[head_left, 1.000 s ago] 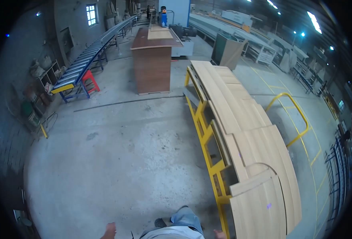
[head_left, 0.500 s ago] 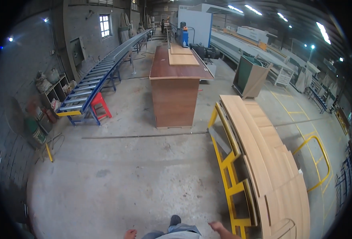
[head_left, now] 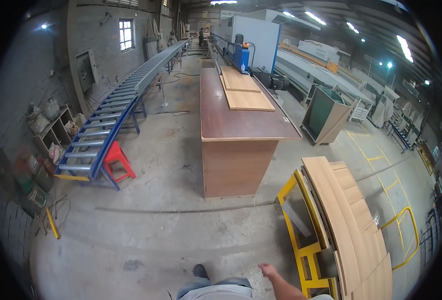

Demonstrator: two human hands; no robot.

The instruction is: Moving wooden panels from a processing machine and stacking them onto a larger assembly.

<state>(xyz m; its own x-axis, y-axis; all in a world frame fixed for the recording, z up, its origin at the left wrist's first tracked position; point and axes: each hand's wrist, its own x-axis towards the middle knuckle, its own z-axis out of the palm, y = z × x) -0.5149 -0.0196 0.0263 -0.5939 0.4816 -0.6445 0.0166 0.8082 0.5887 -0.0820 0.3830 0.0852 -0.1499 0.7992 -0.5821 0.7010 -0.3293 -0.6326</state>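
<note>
My right hand (head_left: 267, 270) hangs at the lower edge, left of the yellow-framed cart (head_left: 308, 265). It looks empty, with its fingers loosely bent and partly apart, touching nothing. My left hand is outside the picture. Stacked on the cart are several pale wood boards (head_left: 336, 210). Ahead stands a tall brown worktable (head_left: 241, 125) with a dark reddish top. Two light wood panels (head_left: 251, 101) lie overlapped on that top, beside a blue machine unit (head_left: 242, 59).
A blue-framed roller conveyor (head_left: 106, 115) runs along the left, with a red stool (head_left: 119, 161) by its near end. Across the floor lies a thin dark strip (head_left: 181, 211). A green-lined bin (head_left: 326, 117) and a yellow handle (head_left: 411, 240) are on the right. Far back stands a person (head_left: 201, 37).
I have moved forward: the worktable and conveyor appear nearer and larger, and the cart has shifted lower and rightward. My left hand has left the picture.
</note>
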